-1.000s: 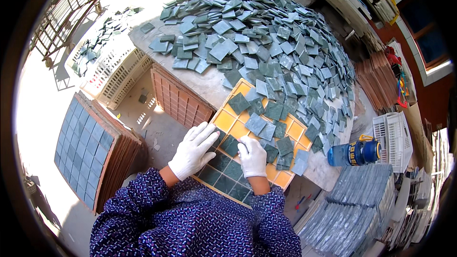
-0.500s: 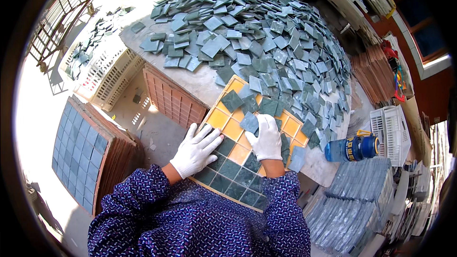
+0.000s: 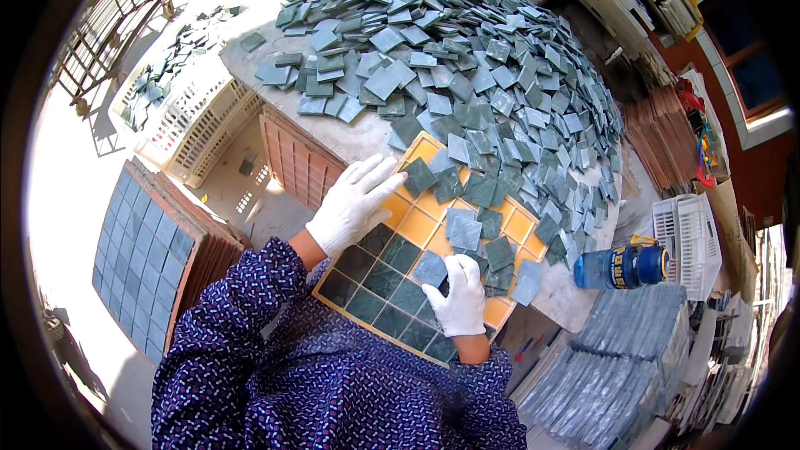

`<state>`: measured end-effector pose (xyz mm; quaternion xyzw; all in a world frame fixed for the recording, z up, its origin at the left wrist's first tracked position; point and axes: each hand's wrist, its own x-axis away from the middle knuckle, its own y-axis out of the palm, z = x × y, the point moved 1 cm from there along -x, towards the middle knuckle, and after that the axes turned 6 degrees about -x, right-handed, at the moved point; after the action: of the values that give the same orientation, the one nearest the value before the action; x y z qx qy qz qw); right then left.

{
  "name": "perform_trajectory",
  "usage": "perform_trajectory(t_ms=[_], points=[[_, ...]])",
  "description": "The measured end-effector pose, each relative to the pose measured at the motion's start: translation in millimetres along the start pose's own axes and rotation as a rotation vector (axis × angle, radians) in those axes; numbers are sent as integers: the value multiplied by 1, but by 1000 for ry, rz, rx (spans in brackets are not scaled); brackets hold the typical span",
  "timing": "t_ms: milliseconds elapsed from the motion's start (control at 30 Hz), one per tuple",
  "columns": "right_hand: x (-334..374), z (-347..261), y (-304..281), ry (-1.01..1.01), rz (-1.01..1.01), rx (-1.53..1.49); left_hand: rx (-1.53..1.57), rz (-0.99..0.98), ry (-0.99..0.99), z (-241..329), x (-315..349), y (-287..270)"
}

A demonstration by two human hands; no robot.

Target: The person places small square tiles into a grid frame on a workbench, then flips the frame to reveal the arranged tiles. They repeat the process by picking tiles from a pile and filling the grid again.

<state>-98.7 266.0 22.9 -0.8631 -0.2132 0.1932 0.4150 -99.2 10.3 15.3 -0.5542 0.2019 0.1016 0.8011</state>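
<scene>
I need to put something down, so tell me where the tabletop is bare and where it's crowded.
Bare tabletop runs between the tile heap, the upright brown tray and the yellow grid; a smaller patch lies between the blue bottle and the grid's right corner. Crowded: the heap, and the grid's right half, strewn with loose tiles.

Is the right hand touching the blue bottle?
Apart. The head view shows the right hand over the yellow tray, with a loose tile and bare tabletop between it and the blue bottle.
</scene>
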Motion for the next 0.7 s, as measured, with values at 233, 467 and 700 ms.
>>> perform_trajectory(t_ms=[233, 467, 700], points=[[1, 8, -1, -27, 34, -98, 50, -190, 126, -8, -57, 22], [-9, 10, 7, 201, 31, -229, 22, -110, 149, -11, -51, 25], [-3, 0, 13, 48, 20, 106, -4, -204, 200, -12, -55, 17]])
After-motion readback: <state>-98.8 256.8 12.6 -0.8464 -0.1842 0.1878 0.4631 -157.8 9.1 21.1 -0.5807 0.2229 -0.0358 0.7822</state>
